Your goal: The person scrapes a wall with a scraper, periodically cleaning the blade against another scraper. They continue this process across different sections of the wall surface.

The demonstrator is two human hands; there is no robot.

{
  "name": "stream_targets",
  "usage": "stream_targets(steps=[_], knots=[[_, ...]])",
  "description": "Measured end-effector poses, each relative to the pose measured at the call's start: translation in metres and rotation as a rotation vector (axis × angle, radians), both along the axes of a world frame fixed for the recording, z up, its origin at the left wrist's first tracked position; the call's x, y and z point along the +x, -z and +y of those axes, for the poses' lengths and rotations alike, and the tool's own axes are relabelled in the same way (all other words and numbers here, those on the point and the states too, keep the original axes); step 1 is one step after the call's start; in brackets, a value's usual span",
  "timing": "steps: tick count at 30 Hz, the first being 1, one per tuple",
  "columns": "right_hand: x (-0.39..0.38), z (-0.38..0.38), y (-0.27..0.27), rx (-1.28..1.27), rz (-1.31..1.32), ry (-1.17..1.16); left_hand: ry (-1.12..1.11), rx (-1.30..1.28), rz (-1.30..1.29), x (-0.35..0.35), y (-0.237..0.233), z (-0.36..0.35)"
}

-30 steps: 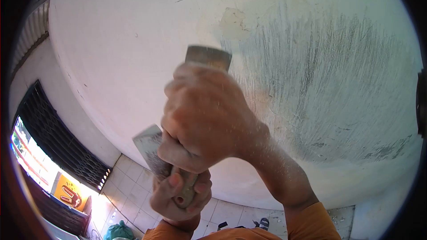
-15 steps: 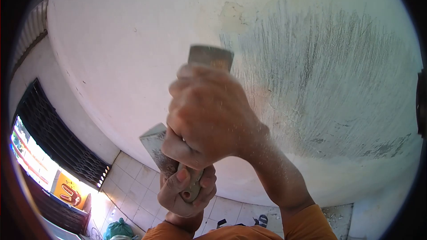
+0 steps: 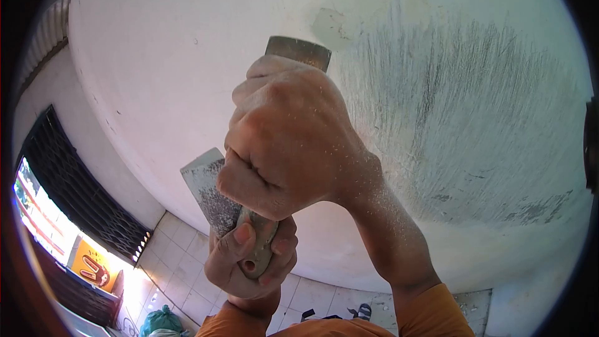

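Observation:
My right hand [image 3: 293,131] is closed in a fist around a scraper, with its dark metal blade [image 3: 299,50] sticking out above the knuckles over the white wall [image 3: 156,87]. The handle is hidden inside the fist. Just below it, my left hand [image 3: 226,267] grips a putty knife [image 3: 212,188] with a wide, paint-smeared blade tilted up to the left. The holed end of its handle shows between my fingers. Pale dust covers my right wrist and forearm. Right of my hands, the wall bears a large grey patch of vertical scratches [image 3: 462,106].
A tiled floor [image 3: 193,274] runs along the foot of the wall, with crumbs of debris near a sandalled foot [image 3: 363,312]. At lower left lies a green plastic bag [image 3: 161,321]. A dark folding gate [image 3: 81,193] borders a bright opening on the left.
My right hand and its scraper have moved up in the view. My left hand with the putty knife has shifted left and slightly up. Both grips are kept.

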State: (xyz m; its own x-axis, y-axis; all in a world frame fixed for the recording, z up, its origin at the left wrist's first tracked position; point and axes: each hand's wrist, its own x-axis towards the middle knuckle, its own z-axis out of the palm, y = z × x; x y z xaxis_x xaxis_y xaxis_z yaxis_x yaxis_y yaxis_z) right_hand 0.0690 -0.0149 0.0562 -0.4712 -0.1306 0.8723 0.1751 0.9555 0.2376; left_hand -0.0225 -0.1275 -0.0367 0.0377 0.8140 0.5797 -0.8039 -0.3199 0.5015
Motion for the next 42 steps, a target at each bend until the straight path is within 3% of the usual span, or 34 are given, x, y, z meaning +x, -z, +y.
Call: stream_targets(steps=[4, 6, 8, 13, 17, 19, 23, 25, 28, 31, 35, 36, 39, 41, 42], knots=[[-0.001, 0.002, 0.016, -0.022, -0.021, -0.077, -0.166, -0.012, -0.038, 0.011, 0.021, 0.001], [-0.002, 0.005, 0.019, -0.006, -0.023, -0.124, -0.14, -0.016, -0.082, 0.014, 0.013, -0.004], [-0.002, 0.004, 0.006, -0.008, 0.016, -0.095, 0.047, -0.045, -0.027, -0.003, 0.014, -0.007], [0.006, -0.003, 0.005, -0.092, -0.134, 0.041, -0.207, -0.109, 0.076, 0.005, 0.014, -0.001], [0.0, 0.004, 0.008, -0.018, -0.042, -0.062, -0.306, -0.235, -0.021, 0.014, 0.001, -0.004], [0.003, -0.002, -0.006, -0.062, -0.058, -0.005, -0.111, -0.193, -0.015, 0.0, -0.003, -0.005], [-0.003, 0.006, 0.02, -0.015, 0.003, -0.103, -0.35, -0.266, 0.054, 0.013, 0.011, -0.005], [-0.001, 0.005, 0.017, 0.003, -0.015, -0.101, -0.274, -0.169, 0.053, 0.013, 0.009, -0.002], [0.001, 0.004, -0.007, 0.033, 0.015, -0.048, 0.126, 0.042, 0.001, -0.007, 0.007, 0.004], [-0.002, 0.005, 0.009, 0.002, 0.064, -0.086, -0.13, -0.014, -0.014, 0.01, 0.01, 0.0], [0.003, 0.001, 0.006, 0.014, -0.077, -0.052, -0.176, -0.191, -0.093, 0.009, 0.007, -0.01], [0.002, 0.0, 0.001, -0.007, -0.053, -0.027, -0.047, -0.182, -0.128, 0.003, 0.008, -0.01], [0.0, 0.001, 0.009, -0.03, -0.028, -0.011, -0.175, -0.236, -0.081, 0.005, 0.015, -0.007], [0.0, 0.002, 0.03, -0.044, -0.082, -0.09, -0.419, -0.227, -0.011, 0.019, 0.021, -0.008], [0.004, 0.001, 0.034, -0.054, -0.148, -0.084, -0.372, -0.215, -0.022, 0.018, 0.027, -0.007]])
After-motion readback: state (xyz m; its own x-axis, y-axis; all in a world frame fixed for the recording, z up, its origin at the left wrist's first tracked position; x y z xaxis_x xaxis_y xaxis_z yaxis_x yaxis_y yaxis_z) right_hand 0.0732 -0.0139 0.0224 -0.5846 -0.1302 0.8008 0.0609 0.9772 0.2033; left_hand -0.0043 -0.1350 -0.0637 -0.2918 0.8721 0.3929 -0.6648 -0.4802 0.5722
